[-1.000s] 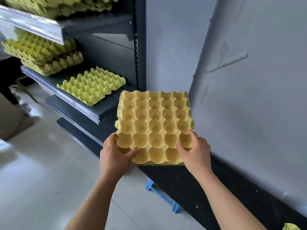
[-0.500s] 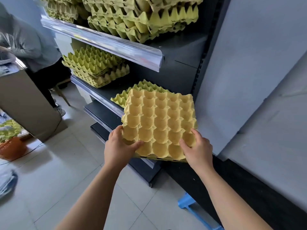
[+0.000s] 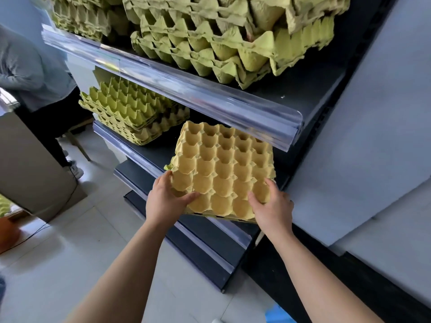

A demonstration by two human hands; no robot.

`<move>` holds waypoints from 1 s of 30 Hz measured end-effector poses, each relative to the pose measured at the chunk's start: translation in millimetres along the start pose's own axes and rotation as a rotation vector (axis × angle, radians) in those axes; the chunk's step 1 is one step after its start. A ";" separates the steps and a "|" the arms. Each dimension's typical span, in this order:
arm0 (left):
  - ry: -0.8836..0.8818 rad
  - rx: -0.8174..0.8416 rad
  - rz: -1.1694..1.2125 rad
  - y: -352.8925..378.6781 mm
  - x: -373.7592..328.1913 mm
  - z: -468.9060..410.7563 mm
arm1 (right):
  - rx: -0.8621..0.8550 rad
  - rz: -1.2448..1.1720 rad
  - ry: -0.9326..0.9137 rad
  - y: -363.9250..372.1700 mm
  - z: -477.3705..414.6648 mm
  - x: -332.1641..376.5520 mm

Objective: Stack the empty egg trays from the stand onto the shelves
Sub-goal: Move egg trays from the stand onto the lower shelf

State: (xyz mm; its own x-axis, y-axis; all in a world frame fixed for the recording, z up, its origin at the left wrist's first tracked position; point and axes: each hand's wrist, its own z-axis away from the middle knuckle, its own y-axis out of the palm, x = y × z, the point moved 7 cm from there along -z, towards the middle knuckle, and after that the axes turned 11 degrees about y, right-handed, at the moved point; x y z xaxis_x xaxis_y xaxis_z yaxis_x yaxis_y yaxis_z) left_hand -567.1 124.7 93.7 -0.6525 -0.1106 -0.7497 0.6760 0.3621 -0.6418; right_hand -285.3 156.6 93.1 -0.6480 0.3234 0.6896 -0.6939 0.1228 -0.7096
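Where the pale tiled floor [image 3: 58, 264] meets a plain grey wall panel [image 3: 373, 136], a dark metal shelving unit [image 3: 310, 89] stands with clear plastic strips [image 3: 186, 94] running along the front edge of each shelf. A second person [image 3: 30, 73] in a grey top stands at the far left, beside a beige cabinet [image 3: 30, 171].

Rough moulded-pulp trays in a yellow-green tone fill the shelves: an untidy, crumpled stack [image 3: 221, 43] on the upper shelf and a neater stack [image 3: 130, 113] toward the left of the middle shelf [image 3: 161, 155]. Their cones and cups form a regular grid.

The egg tray [image 3: 224, 169] in hand is a warmer yellow, cups facing up, tilted slightly. It hangs over the right end of the middle shelf, its far edge just under the upper strip. The left hand [image 3: 165, 201] grips its near left corner, thumb pressed into a cup; the right hand [image 3: 272, 206] grips the near right corner the same way. A sliver of greener tray [image 3: 168, 167] shows at the held tray's left edge.
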 end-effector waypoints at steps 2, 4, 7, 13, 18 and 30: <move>-0.002 0.017 0.017 2.2 10.7 -19.0 | -0.022 0.024 0.012 9.8 -8.9 9.1; -0.003 0.040 0.037 4.1 22.6 -38.8 | -0.042 0.052 0.032 20.3 -16.8 17.9; 0.021 0.097 0.052 5.9 38.7 -73.2 | -0.041 0.085 0.064 39.7 -26.7 33.2; 0.084 0.272 0.082 7.2 69.4 -146.4 | -0.090 0.073 0.157 78.0 -31.2 62.6; 0.101 0.431 0.095 11.5 91.7 -191.2 | -0.167 0.020 0.259 106.0 -23.8 79.9; 0.106 0.609 0.180 53.1 135.2 -245.9 | -0.257 0.113 0.343 148.4 -37.8 83.2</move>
State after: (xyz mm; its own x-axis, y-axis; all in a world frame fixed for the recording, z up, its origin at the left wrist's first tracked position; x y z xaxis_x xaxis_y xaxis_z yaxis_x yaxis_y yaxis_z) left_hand -703.6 356.5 -2.0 -0.5198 0.0058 -0.8543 0.8312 -0.2272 -0.5073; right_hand -430.4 237.2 39.7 -0.5432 0.6356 0.5486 -0.4958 0.2845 -0.8205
